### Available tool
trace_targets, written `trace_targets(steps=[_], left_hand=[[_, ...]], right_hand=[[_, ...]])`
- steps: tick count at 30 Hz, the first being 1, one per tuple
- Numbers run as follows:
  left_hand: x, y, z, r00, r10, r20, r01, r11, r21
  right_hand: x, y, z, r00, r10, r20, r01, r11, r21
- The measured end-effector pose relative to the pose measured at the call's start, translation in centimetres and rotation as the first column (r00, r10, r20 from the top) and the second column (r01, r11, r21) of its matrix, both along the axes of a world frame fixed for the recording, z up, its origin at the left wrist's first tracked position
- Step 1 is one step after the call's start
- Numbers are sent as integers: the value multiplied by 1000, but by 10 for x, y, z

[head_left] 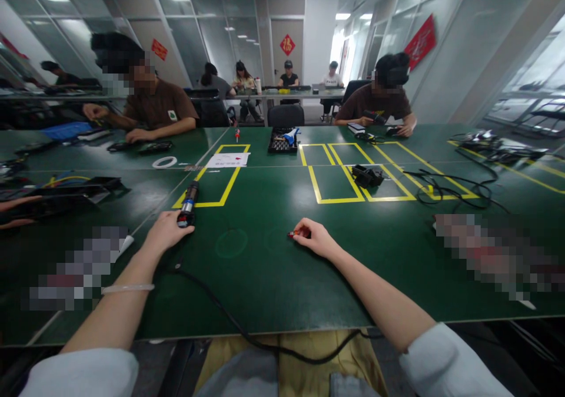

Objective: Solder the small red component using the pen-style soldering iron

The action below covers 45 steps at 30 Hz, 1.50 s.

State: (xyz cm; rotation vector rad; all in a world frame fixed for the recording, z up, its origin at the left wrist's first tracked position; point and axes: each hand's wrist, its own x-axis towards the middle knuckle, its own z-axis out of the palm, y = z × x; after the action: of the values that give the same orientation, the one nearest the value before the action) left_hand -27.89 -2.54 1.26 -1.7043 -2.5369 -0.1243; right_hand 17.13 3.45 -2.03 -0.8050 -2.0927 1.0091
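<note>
On the left of the green table (260, 291), my left hand (170, 227) is wrapped round the near end of a black and silver cylindrical tool (189, 200), whose far end points away from me. My right hand (311, 236) is closed in a pinch on a small red and black piece (291, 234), just above or on the tabletop right of centre. Most of that piece is covered by the fingers. A black cable (216, 303) runs from near my left wrist over the table's front edge.
Yellow tape rectangles mark the table; a white paper (227, 160) and a black part (368, 175) lie among them. Farther back is a black tray (282, 141). Loose cables (441, 185) lie right. People sit across the table; another person's hands show at the left edge.
</note>
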Motion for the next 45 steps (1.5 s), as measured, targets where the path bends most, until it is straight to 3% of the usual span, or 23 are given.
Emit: trace_targets(steps=[4,8,15,20,28,45], left_hand=[[44,-2,2,998,-13,62,12,1000,13],[103,-4,2,994,-73,86,71,997,23],[205,-8,-1,946,-319,61,310,943,122],[249,-5,-8,893,-435,111,409,890,202],[266,-2,-18,830,-526,184,482,843,239],[275,-2,-15,849,-517,114,486,847,216]], right_hand=[[-1,0,0,1000,-5,4,5,1000,-6],[-2,-1,0,1000,1,-21,-1,1000,-28],[-4,-1,-1,1000,12,-28,-10,997,73],[-5,-1,-2,1000,-19,-11,20,994,111],[-6,-1,-3,1000,-23,11,21,987,158],[-4,-1,1,999,-51,18,48,989,143]])
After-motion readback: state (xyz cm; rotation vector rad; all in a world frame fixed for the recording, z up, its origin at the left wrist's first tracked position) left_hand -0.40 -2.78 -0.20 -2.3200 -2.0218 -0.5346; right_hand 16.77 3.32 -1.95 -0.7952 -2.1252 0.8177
